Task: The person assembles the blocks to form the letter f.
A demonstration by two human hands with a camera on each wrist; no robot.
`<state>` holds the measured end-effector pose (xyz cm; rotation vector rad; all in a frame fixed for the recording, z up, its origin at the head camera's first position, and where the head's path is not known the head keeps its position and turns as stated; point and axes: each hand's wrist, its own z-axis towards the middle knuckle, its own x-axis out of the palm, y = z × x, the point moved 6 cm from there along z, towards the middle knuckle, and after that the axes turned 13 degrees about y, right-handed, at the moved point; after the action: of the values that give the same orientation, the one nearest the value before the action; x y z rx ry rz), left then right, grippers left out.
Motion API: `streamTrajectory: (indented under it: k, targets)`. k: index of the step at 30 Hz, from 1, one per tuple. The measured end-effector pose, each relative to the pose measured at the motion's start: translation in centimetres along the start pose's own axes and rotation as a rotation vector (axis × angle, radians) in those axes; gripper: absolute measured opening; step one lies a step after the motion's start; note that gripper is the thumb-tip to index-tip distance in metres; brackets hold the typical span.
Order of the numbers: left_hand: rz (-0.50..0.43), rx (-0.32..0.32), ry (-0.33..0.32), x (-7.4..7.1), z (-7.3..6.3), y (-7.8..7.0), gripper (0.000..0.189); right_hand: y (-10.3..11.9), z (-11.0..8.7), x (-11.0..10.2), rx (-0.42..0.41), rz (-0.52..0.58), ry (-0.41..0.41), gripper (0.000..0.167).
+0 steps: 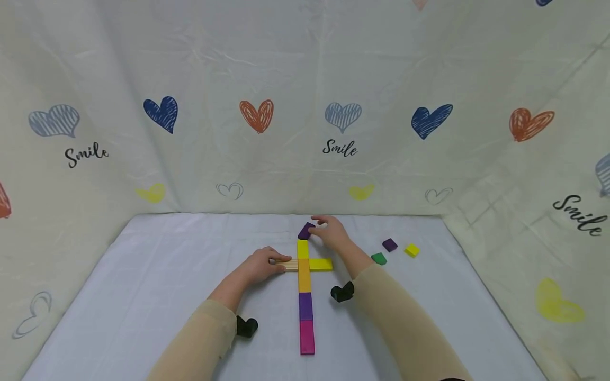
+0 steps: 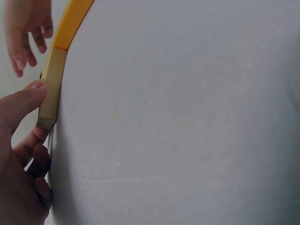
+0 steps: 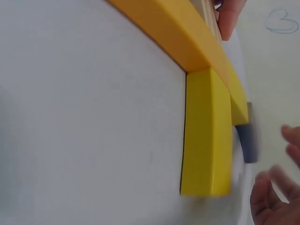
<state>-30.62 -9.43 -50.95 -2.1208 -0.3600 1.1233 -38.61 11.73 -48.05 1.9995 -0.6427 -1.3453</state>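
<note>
My left hand (image 1: 261,265) pinches a plain wooden block (image 1: 290,265) between thumb and fingers, its end against an orange block (image 1: 304,276). On the orange block's other side lies a yellow block (image 1: 321,264). A second yellow block (image 1: 303,248) continues the row beyond the orange one. At the far end a dark purple block (image 1: 305,231) sits tilted to the row. Close beside it is my right hand (image 1: 332,233), fingers spread; the right wrist view shows a gap between fingers and purple block (image 3: 248,140). Towards me, a violet block (image 1: 306,306) and a pink block (image 1: 307,337) extend the row.
To the right on the white-covered table (image 1: 143,296) lie a small dark purple block (image 1: 389,245), a green block (image 1: 378,259) and a yellow block (image 1: 412,250). A white curtain (image 1: 295,63) with printed hearts hangs behind the table's far edge.
</note>
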Motion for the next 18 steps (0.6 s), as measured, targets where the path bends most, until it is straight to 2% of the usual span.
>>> streamTrajectory:
  k: [8, 12, 18]
  targets:
    - [-0.006, -0.009, -0.012, 0.0, -0.2, -0.2, 0.029, -1.0, -2.3, -2.6, -0.041, -0.129, 0.020, 0.043]
    - [-0.006, -0.016, -0.017, 0.1, -0.2, -0.1, 0.028, -2.2, -3.8, -3.7, -0.055, -0.187, 0.028, 0.043]
    - [-0.002, -0.021, -0.017, 0.2, 0.0, 0.0, 0.028, -4.3, -6.6, -5.9, -0.043, -0.216, 0.047, 0.044]
